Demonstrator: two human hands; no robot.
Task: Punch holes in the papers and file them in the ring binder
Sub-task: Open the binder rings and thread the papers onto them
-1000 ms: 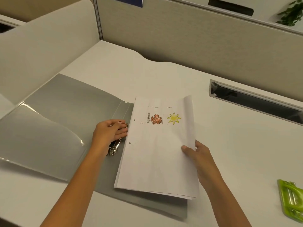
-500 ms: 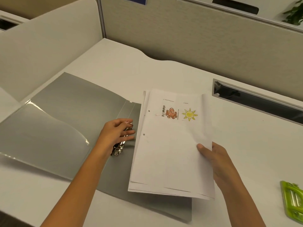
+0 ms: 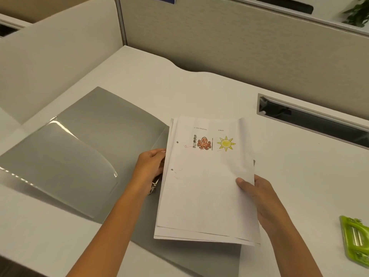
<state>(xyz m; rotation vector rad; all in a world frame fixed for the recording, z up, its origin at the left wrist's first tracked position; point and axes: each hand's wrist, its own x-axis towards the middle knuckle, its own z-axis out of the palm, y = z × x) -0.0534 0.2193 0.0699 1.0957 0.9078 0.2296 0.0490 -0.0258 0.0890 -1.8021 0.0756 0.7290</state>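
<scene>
White cubicle desk (image 3: 139,76); grey ring binder (image 3: 95,140) lies open. Stack of papers (image 3: 205,186), long axis pointing away, hangs over its right cover, punched edge just right of the rings (image 3: 152,187); right hand (image 3: 259,198) pinches the right edge; left hand (image 3: 149,164) curls its fingers (image 3: 157,154) over the rings.

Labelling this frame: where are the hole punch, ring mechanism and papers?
hole punch (image 3: 348,240): head view, green body.
ring mechanism (image 3: 153,185): head view, exposed metal end.
papers (image 3: 203,196): head view, top sheet's blank middle.
</scene>
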